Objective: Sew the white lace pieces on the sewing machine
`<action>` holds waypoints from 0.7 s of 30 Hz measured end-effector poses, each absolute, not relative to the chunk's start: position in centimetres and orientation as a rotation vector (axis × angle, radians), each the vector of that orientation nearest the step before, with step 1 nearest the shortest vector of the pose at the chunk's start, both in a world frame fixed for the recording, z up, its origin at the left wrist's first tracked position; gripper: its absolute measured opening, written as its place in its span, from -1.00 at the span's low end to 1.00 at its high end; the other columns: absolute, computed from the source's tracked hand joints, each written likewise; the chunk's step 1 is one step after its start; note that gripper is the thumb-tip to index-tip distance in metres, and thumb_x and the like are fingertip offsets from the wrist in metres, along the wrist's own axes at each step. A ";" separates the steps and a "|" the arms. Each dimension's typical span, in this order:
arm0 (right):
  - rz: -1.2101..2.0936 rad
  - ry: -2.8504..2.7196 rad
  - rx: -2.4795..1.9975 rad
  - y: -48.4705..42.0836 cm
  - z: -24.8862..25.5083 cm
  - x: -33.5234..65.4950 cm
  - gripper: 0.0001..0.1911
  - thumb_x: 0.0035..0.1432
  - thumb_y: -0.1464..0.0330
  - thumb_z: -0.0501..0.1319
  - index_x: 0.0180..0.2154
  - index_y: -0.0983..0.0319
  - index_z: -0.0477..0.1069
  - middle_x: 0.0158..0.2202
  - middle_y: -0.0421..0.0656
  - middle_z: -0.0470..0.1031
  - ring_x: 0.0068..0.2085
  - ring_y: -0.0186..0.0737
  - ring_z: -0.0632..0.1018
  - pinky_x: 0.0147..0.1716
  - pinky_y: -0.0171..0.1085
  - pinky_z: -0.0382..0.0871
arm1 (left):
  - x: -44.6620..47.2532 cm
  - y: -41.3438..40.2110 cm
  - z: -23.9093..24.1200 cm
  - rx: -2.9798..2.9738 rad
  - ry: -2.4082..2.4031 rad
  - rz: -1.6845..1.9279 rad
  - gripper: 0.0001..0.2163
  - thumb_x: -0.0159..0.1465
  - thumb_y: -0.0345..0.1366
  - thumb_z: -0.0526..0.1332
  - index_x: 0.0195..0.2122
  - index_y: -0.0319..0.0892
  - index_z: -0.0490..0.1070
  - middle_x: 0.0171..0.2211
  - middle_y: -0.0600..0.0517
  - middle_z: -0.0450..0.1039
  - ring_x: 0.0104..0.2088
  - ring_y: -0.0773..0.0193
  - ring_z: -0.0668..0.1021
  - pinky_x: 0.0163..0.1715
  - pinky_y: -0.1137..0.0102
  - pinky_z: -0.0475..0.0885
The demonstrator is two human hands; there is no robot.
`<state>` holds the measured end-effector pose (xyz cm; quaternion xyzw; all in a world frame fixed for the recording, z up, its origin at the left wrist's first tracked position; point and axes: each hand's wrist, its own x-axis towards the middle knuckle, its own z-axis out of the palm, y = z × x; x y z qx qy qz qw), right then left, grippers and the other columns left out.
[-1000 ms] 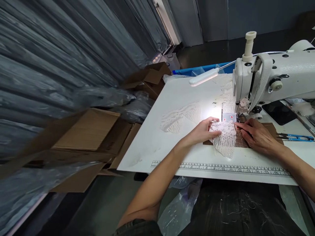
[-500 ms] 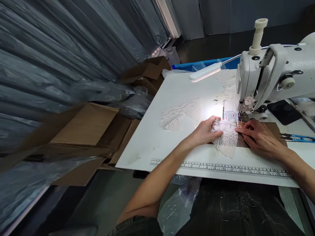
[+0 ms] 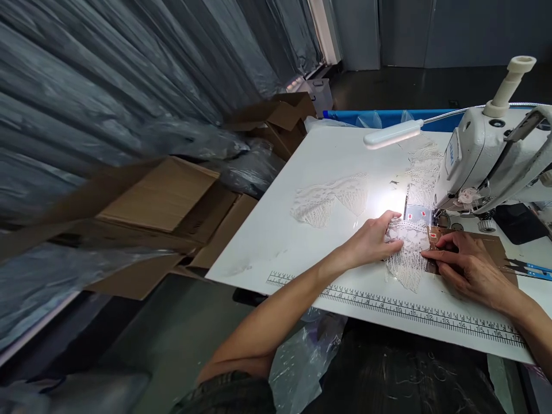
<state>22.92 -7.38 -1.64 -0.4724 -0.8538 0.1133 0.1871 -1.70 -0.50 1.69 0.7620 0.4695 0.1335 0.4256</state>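
A strip of white lace [image 3: 407, 259] lies over a brown cardboard piece [image 3: 491, 250] on the white sewing table [image 3: 328, 172], just in front of the white sewing machine [image 3: 487, 161]. My left hand [image 3: 374, 240] lies flat on the lace's left edge, fingers stretched toward the needle plate [image 3: 417, 214]. My right hand [image 3: 468, 264] presses flat on the cardboard, its fingertips at the lace's right edge. The needle itself is hidden behind the machine head.
Another lace piece [image 3: 330, 201] lies further left on the table, lit by the machine lamp [image 3: 392, 132]. Blue-handled snips [image 3: 528, 268] lie at the right. A printed ruler [image 3: 405, 313] runs along the table's front edge. Cardboard boxes [image 3: 168, 201] and plastic sheeting stand left.
The view has swung to the left and tilted. My right hand has drawn back a little from the needle plate along the cardboard; my left hand stays on the lace.
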 end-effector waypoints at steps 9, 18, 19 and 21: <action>0.300 -2.421 -1.355 -7.6 -1.5 22.9 -0.63 0.32 0.32 0.08 0.04 -0.04 0.56 -0.08 -0.03 0.46 -0.05 -0.02 0.50 -0.09 0.03 0.44 | -1.8 -0.3 1.4 1.918 1.205 0.376 -0.52 0.21 -0.27 0.25 0.16 -0.28 0.31 -0.57 0.19 0.22 -0.54 0.33 0.34 -0.53 0.42 0.21; 0.337 -2.430 -1.405 -7.6 -1.1 22.6 -0.64 0.33 0.33 0.09 0.02 -0.04 0.57 -0.08 -0.03 0.48 -0.02 0.03 0.50 -0.14 0.04 0.41 | -2.7 1.4 0.4 2.561 0.860 0.685 -0.76 0.43 -0.19 0.13 -0.01 -0.17 0.46 -0.19 -0.06 0.47 -0.33 0.29 0.49 -0.36 0.36 0.42; 0.348 -2.433 -1.405 -7.6 -1.0 22.6 -0.64 0.33 0.34 0.09 0.02 -0.04 0.57 -0.07 -0.04 0.48 -0.02 0.02 0.50 -0.13 0.04 0.41 | -2.5 1.7 0.4 2.637 0.697 0.634 -0.78 0.45 -0.19 0.11 -0.06 -0.17 0.48 -0.17 -0.07 0.48 -0.28 0.27 0.51 -0.31 0.35 0.45; 0.362 -2.431 -1.408 -7.6 -1.0 22.6 -0.64 0.32 0.34 0.10 0.03 -0.04 0.56 -0.07 -0.04 0.48 -0.03 0.01 0.50 -0.11 0.03 0.41 | -2.2 2.2 0.3 2.732 0.416 0.500 -0.79 0.45 -0.20 0.12 -0.11 -0.17 0.49 -0.12 -0.10 0.51 -0.20 0.23 0.54 -0.20 0.28 0.49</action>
